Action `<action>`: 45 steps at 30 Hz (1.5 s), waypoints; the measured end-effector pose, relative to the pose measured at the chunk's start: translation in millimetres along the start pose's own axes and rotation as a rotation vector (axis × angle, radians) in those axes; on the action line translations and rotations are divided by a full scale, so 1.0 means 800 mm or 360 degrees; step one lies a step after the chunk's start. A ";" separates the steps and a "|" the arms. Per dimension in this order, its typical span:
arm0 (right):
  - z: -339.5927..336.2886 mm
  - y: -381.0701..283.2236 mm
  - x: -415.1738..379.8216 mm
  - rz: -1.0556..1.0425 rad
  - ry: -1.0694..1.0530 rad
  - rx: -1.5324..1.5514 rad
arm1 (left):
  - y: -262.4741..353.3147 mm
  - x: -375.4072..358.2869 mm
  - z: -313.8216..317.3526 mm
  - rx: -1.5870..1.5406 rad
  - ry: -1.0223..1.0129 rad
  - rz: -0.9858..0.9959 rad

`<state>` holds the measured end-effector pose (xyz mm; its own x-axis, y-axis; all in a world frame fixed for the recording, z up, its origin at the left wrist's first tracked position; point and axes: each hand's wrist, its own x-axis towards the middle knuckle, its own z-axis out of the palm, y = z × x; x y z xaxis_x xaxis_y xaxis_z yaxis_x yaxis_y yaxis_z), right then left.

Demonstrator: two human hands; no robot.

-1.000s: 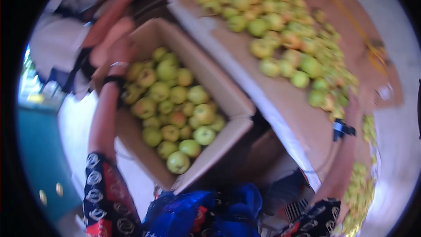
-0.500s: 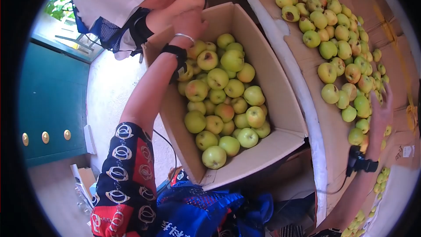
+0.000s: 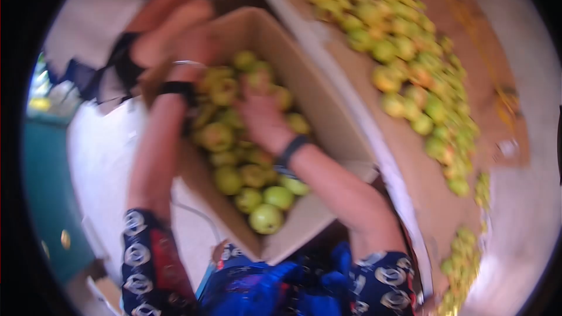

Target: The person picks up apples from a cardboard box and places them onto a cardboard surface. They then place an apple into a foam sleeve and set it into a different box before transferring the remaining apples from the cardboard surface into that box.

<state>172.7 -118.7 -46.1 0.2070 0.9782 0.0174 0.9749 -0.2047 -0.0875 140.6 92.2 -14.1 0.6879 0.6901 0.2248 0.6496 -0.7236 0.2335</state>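
The whole view is smeared by motion. My left hand (image 3: 196, 45) is closed at the far left rim of the cardboard box (image 3: 333, 114), and its fingertips are hidden. Inside the box lie several yellow-green apples (image 3: 266, 219), some with a reddish blush. My right hand (image 3: 264, 116) reaches down into the box, over the apples in its upper middle. Its fingers are among the fruit and too blurred to show whether they grip one.
On the right, a cardboard-covered surface (image 3: 351, 88) carries a long heap of apples (image 3: 404, 47). More apples (image 3: 459, 266) lie at the lower right. Another person's arm (image 3: 170, 3) shows at the upper left, close to the box. A green door (image 3: 47, 181) stands left.
My right hand has moved left from the heap of apples into the box. My left hand stays at the box rim. The camera view has shifted, so the scene sits further left.
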 end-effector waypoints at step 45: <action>-0.165 0.526 -0.407 0.1171 0.0846 -0.0481 | 0.018 -0.008 -0.009 0.0311 0.0238 0.0037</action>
<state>526.1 -528.1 42.6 0.7141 0.4720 0.5170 0.5500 -0.8352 0.0029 143.2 77.1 -5.3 0.6572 0.6572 0.3690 0.6945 -0.7182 0.0423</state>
